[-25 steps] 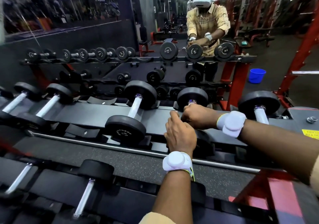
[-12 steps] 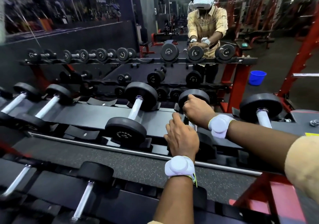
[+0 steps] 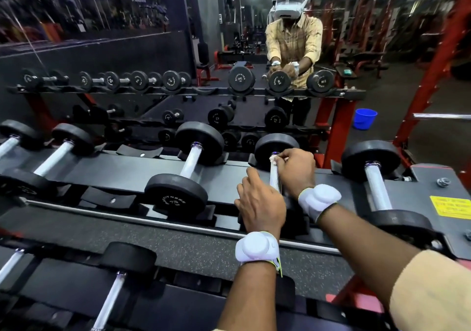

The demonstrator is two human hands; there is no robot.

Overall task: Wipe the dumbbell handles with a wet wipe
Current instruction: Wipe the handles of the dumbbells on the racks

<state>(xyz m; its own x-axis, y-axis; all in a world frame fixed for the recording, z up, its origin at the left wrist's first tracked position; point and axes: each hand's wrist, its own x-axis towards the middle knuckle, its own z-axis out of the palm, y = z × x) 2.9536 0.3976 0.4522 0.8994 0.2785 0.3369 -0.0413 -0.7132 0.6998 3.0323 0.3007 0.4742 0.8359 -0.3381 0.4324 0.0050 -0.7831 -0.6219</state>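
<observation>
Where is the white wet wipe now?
Head view, right of centre: white wet wipe in the right hand, far end of chrome dumbbell handle.

right hand (image 3: 297, 171) grips, fingers (image 3: 293, 156) curled; left hand (image 3: 260, 203) palm-down beside it

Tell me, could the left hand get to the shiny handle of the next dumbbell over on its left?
Probably yes. That handle lies bare, with only open rack between it and the left hand. But the hand would first have to let go of the dumbbell it grips.
</observation>
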